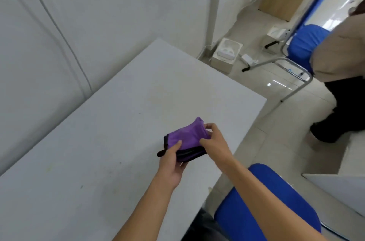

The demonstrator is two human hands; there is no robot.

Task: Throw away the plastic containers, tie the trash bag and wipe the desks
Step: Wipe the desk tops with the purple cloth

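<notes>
The white worktop (pixel 110 122) is bare, so I judge the wiping step is in hand. Both hands pinch a folded purple cloth (pixel 183 138) just above its right part: left hand (pixel 171 165) underneath, right hand (pixel 213 140) at the edge. Next the cloth must go flat on the surface. No containers or trash bag are visible.

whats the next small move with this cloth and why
Probably press the folded cloth down onto the desk and begin wiping: the left hand and right hand both grip it over the desk, whose top shows small marks.
</notes>
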